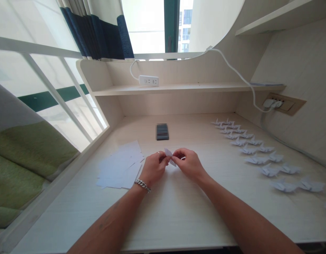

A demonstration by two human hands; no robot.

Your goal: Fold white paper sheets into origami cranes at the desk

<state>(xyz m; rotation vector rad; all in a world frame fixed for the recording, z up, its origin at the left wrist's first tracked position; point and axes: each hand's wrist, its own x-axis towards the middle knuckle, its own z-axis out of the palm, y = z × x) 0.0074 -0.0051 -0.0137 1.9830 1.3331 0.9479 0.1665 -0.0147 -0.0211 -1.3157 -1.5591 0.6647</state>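
Note:
Between my two hands, a small folded piece of white paper (168,152) is held just above the middle of the desk. My left hand (154,166), with a ring and a chain bracelet (143,185), pinches it from the left. From the right, the thumb and fingers of my right hand (189,164) pinch the same paper. Part of the paper is hidden by my fingertips. Loose white sheets (117,169) lie spread to the left of my left hand. Folded white paper cranes (258,159) stand in rows along the right side.
A dark, blurred-out rectangular object (162,132) lies beyond my hands on the desk (176,218). A white power strip (148,80) sits on the low shelf (178,88). Its cord (239,74) runs to a wall socket (286,104) at the right. A railing (54,95) borders the left.

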